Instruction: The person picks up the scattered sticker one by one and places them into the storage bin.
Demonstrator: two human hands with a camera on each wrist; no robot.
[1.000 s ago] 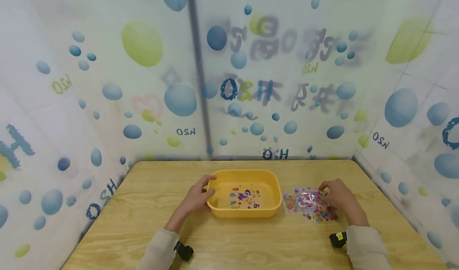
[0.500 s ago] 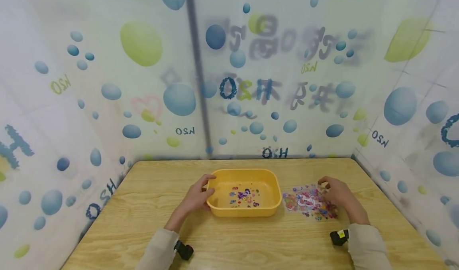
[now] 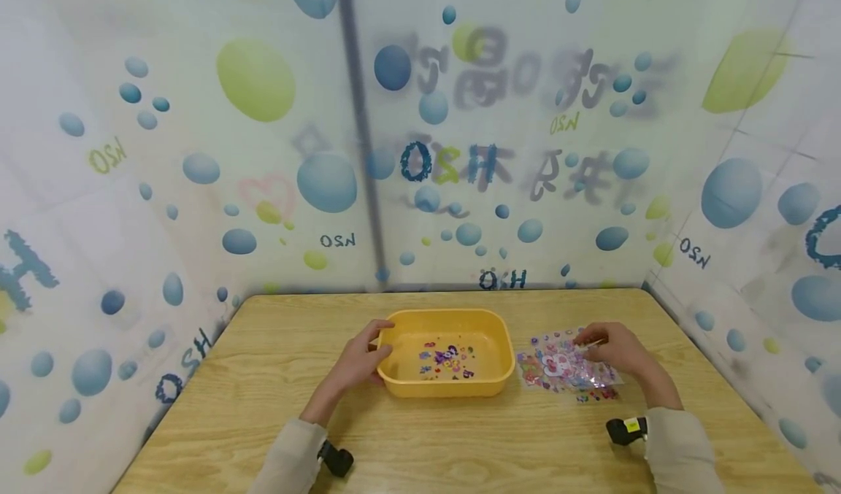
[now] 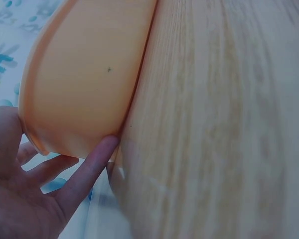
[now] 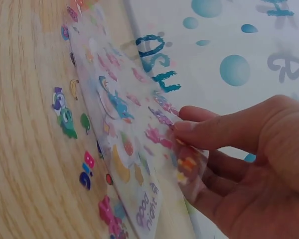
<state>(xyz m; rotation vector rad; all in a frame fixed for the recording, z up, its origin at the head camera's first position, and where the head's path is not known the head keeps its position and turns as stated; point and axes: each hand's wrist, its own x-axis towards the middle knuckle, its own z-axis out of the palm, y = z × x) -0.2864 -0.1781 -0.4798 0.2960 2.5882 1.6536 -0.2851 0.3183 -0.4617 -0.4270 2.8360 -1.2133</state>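
On the left, my left hand [image 3: 358, 354] grips the end of a yellow plastic basin [image 3: 447, 390]. In the left wrist view, a finger of it presses along the basin's outer wall [image 4: 84, 74] near the tabletop. Small colourful stickers [image 3: 450, 358] are scattered on the basin floor. To the right of the basin lies a clear sticker sheet [image 3: 557, 364] with pink and blue cartoon shapes. My right hand [image 3: 617, 348] pinches its edge between thumb and forefinger. In the right wrist view, the sheet [image 5: 122, 112] is bent up at that edge, with more stickers [image 5: 65, 117] flat beneath it.
A wooden table [image 3: 420, 443] bears everything, with wood surface showing in front of the basin. Pale curtains [image 3: 420, 129] printed with blue and green drops stand close behind and along both sides. A black wrist camera [image 3: 626, 430] sits by the right sleeve.
My right hand has closed on the sticker sheet's edge and raised it, shifting slightly left, so stickers show below it. The left hand and the basin stay in place.
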